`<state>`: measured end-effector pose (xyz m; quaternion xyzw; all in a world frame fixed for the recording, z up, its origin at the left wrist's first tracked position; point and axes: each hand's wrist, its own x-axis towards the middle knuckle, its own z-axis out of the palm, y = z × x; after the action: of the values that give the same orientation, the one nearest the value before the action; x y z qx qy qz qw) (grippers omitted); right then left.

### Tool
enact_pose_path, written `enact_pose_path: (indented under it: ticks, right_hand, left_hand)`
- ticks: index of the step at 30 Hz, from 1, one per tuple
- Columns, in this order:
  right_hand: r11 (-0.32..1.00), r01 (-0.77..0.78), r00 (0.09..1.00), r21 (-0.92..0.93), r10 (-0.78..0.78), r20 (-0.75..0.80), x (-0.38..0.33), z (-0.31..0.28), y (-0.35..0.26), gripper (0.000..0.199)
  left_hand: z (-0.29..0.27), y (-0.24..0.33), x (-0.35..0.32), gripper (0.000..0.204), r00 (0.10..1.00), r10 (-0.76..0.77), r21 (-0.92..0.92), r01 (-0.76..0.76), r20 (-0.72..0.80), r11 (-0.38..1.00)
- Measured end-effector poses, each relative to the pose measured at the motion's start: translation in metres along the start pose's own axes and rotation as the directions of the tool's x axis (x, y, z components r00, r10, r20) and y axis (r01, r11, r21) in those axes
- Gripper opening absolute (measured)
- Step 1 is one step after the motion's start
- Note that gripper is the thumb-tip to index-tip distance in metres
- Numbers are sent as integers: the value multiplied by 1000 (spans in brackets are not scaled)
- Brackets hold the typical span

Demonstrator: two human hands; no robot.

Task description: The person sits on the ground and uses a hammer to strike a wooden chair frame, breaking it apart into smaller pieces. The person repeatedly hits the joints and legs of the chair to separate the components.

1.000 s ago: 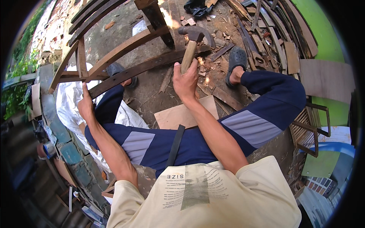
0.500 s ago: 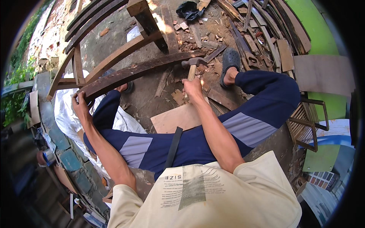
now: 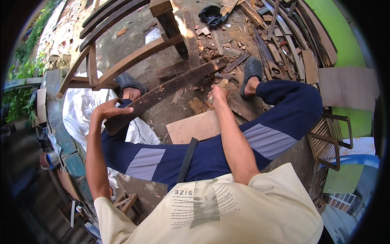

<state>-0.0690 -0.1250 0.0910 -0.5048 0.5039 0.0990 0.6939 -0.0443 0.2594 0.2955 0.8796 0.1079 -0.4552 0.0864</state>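
A long dark wooden plank (image 3: 170, 90) slants from my left knee up to the far middle. My left hand (image 3: 110, 109) grips its near end, the thumb lying over the top face and the other fingers partly hidden. In my right hand (image 3: 219, 94) is a hammer (image 3: 223, 83), held by its wooden handle. Its metal head is low, close to the debris on the ground and just beside the plank's far end. A pale flat board (image 3: 194, 127) lies between my legs, below the right hand.
A wooden frame with slats (image 3: 138, 61) stands beyond the plank at the left. White sheeting (image 3: 83, 101) lies by my left leg. Scrap wood (image 3: 292, 49) and a handsaw (image 3: 276, 72) fill the far right. A black plastic bag (image 3: 213, 15) lies at the far middle.
The plank's near end has come toward me and tilted, with my left hand on it. My right hand has lowered the hammer slightly. My left foot now shows more, beyond the plank.
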Motion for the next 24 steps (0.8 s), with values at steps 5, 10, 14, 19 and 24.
enact_pose_path:
  ticks: [5, 10, 14, 19, 24]
  right_hand:
    - [1000, 2, 999, -23, 0, 53, -10, 12, 4, 13]
    - [999, 11, 998, -36, -9, 57, -21, 11, -5, 14]
    - [999, -4, 999, 39, 3, 44, -9, 3, -9, 12]
    - [987, 86, 996, 136, -83, -27, -18, -2, -31, 10]
    - [955, 228, 973, 188, -222, -54, -17, -13, -57, 8]
  left_hand:
    - [53, 17, 50, 93, 993, 22, 115, -35, 115, 993]
    - [126, -23, 57, 107, 990, 107, -25, -110, -95, 994]
    - [130, 7, 37, 83, 951, 173, 108, -150, -256, 983]
    - [158, -6, 30, 66, 807, 317, 138, -287, -498, 948]
    - [159, 26, 39, 59, 700, 396, 180, -365, -594, 914]
